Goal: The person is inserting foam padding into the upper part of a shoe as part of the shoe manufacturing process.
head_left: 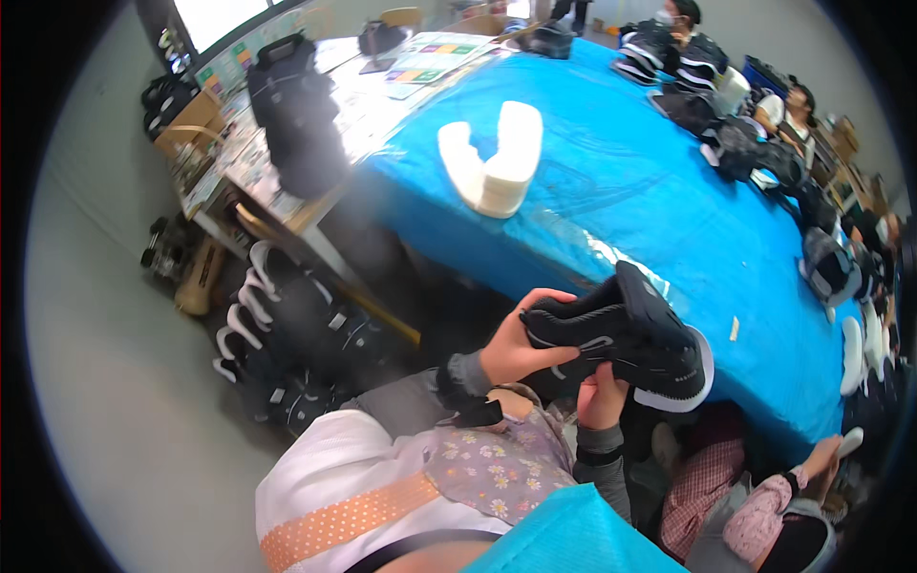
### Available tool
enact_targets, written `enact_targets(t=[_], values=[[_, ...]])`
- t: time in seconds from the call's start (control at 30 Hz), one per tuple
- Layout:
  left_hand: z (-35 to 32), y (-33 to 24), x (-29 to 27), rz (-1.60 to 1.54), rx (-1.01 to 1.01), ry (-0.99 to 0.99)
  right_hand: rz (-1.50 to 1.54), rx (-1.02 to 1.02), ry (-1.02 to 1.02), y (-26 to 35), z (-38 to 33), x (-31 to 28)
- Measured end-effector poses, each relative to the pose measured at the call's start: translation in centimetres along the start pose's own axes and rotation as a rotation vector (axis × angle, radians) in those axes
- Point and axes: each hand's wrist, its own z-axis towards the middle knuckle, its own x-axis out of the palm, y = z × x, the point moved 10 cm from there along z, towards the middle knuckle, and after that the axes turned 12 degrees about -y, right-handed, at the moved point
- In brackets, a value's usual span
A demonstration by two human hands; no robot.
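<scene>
Both my hands hold a black shoe (638,329) with a white sole rim, tilted above my lap at the near edge of the blue-covered table (611,153). My left hand (521,351) is wrapped around the shoe's left end, thumb along its near side. From below, my right hand (602,396) grips the near side of the shoe, fingers curled; part of those fingers is hidden. Beyond the shoe, a curved stack of white insoles (506,172) lies on the table.
Several black shoes (287,353) with white rims stand low at my left. A stack of black shoes (296,115) is on the side table (320,205). More shoes (735,148) line the table's right edge, where people sit. A co-worker's hand (821,458) holds a white insole.
</scene>
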Motion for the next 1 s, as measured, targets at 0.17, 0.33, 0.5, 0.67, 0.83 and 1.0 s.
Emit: enact_targets(t=[0.17, 0.33, 0.5, 0.67, 0.83, 1.0], values=[[0.2, -3.5, 0.3, 0.285, 0.264, 0.171, -0.027, 0.020, 0.074, 1.2, -0.3, 0.3], [-0.1, -7.7, 2.3, 0.822, 0.591, 0.245, -0.092, 0.056, 0.160, 1.0, -0.9, 1.0], [-0.1, -8.2, 1.7, 0.794, 0.649, 0.206, -0.040, 0.165, 0.193, -0.6, -1.4, 1.4], [-0.1, -16.6, -4.5, 0.823, 0.753, -0.314, -0.203, 0.455, 0.647, -0.9, -4.8, 7.1], [-0.6, -31.8, -6.0, 1.401, 1.433, -0.740, -0.519, 0.474, 0.539, -1.2, -3.6, 2.7], [6.0, -44.4, -7.1, 2.145, 1.780, -0.687, -0.517, 0.413, 0.199, -1.1, -2.3, -4.0]])
